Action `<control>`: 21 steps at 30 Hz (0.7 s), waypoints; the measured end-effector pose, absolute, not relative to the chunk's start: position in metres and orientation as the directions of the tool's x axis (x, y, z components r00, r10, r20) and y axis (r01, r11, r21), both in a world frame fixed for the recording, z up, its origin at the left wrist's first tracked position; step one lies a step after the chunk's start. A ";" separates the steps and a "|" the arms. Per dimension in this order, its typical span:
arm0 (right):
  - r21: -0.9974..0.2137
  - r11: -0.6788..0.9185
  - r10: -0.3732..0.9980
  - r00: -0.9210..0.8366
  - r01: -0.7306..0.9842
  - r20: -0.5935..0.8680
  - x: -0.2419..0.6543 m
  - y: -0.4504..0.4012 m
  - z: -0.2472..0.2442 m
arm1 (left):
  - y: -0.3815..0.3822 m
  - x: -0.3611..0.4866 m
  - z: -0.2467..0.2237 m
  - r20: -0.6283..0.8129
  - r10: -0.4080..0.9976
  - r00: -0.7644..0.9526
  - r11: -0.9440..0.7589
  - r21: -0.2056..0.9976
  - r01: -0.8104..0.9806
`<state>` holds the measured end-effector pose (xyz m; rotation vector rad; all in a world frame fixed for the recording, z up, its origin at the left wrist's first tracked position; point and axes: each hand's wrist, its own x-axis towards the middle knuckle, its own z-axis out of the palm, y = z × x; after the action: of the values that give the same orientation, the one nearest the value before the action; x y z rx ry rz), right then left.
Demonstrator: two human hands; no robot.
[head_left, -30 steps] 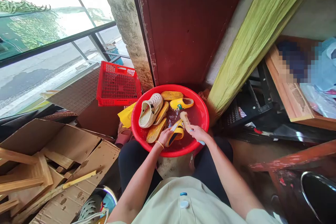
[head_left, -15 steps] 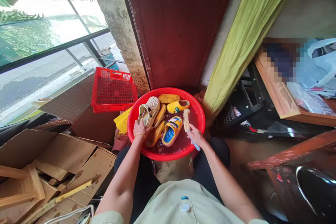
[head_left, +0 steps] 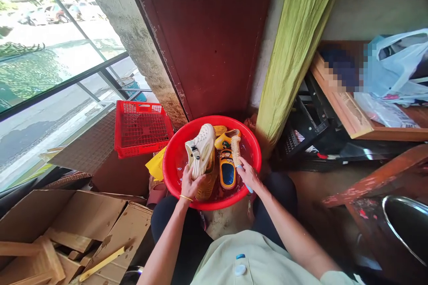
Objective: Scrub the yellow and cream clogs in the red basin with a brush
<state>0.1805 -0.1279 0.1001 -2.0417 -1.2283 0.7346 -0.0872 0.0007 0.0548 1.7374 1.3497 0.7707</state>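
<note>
My left hand (head_left: 191, 182) grips a cream clog (head_left: 201, 149) by its heel end, holding it tilted with the toe pointing away above a red basin (head_left: 170, 167). In my right hand (head_left: 249, 174) is a scrub brush (head_left: 236, 151) with pale bristles and a blue handle, upright at the right side of the basin. Between the two hands a yellow clog with a blue insole (head_left: 228, 174) sits in the dark water. Behind it lies another yellow clog (head_left: 222, 141). More yellow footwear is partly hidden beneath the cream clog.
A red plastic crate (head_left: 143, 129) stands left of the basin, with a yellow sheet (head_left: 155, 164) between them. Cardboard boxes (head_left: 100, 213) with wood pieces lie at lower left. A dark red door (head_left: 210, 44) rises behind; a green curtain (head_left: 284, 53) and wooden table (head_left: 364, 127) are at right.
My left hand has lifted the cream clog and turned it more upright. The yellow clog with the blue insole has swung straighter. The view has shifted slightly.
</note>
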 end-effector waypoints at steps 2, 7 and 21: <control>-0.746 -0.301 0.909 0.416 0.595 -0.036 0.169 -0.125 0.103 | -0.008 -0.083 0.049 -0.009 0.947 0.320 -0.159 0.855 0.494; -0.513 -0.258 0.966 0.213 0.819 -0.146 0.147 -0.107 0.117 | -0.012 -0.072 0.037 -0.038 0.925 0.379 -0.155 0.871 0.466; -0.358 -0.233 0.955 0.142 0.904 -0.261 0.166 -0.087 0.132 | -0.019 -0.068 0.042 0.079 0.871 0.484 -0.419 0.632 0.651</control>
<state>0.1661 -0.0873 0.1323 -2.2847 -1.8695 0.6679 -0.0682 -0.0189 0.0421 2.2023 1.2540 0.5466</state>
